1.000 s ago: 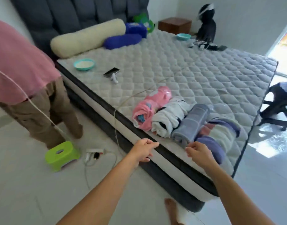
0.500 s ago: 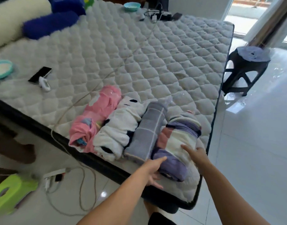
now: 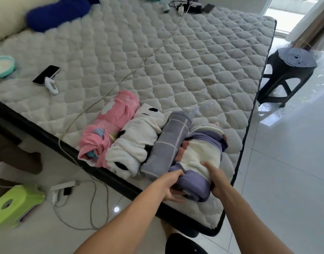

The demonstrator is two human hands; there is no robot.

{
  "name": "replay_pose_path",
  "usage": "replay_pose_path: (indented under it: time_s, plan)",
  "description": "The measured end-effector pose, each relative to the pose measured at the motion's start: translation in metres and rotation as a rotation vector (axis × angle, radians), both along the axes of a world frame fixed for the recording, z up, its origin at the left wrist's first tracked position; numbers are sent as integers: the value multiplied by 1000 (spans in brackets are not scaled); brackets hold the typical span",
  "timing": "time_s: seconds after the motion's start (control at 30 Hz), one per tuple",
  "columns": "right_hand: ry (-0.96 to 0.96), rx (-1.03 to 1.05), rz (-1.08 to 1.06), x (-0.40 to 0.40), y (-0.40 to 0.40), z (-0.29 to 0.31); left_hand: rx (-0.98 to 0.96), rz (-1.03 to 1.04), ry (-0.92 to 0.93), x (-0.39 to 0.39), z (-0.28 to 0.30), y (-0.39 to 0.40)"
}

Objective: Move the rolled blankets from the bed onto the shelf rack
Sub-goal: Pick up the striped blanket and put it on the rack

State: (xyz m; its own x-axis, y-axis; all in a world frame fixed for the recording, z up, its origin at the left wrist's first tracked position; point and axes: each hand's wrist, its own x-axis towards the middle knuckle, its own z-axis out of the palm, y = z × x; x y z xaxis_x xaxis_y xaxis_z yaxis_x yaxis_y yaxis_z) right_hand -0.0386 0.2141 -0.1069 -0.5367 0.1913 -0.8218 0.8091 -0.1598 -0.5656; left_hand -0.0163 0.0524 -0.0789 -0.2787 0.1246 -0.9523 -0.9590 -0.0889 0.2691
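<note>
We had both hands on the striped blanket (image 3: 199,162), the purple, white and pink roll lying nearest the corner of the bed (image 3: 176,61). Our left hand (image 3: 169,186) had its grip clenched on the near end of the roll from the left, fingers curled under the purple fold. Our right hand (image 3: 215,179) grasped the same end from the right, thumb on top of the white band. The roll lay on the mattress, and from this angle we could not tell whether its near end was lifted.

Beside it, running away from the corner, lay the grey blanket (image 3: 168,143), touching the striped one, then the white blanket (image 3: 137,142) with black patches, then the pink blanket (image 3: 110,131). All four sat side by side along the bed's near edge. A thin cable (image 3: 139,65) ran across the mattress past the pink roll and down to the floor. Farther up the bed from the rolls lay a phone (image 3: 46,75). A dark stool (image 3: 287,70) stood on the floor just beyond the bed's far side.
</note>
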Motion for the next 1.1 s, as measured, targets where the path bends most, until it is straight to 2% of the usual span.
replay_pose_path:
  time_s: [0.1, 0.27, 0.4, 0.57, 0.77, 0.93, 1.1]
  plan:
    - [75, 41, -43, 3, -11, 18, 10, 2, 61, 4, 20, -9]
    - [309, 44, -163, 17, -41, 65, 56, 61, 211, 25, 61, -33]
    - [480, 34, -103, 40, -88, 103, 43, 188, 316, 65, 89, -80]
    - [608, -33, 163, 101, -185, 139, -6, 466, 372, 161, 107, -164]
    - [729, -206, 560, 217, -300, 168, -64, 812, 448, 315, 114, -252]
    - [775, -378, 935, 338, -383, 180, -159, 1041, 491, 470, 114, -298]
    - [763, -542, 1278, 457, -450, 190, -245, 1301, 518, 615, 114, -312]
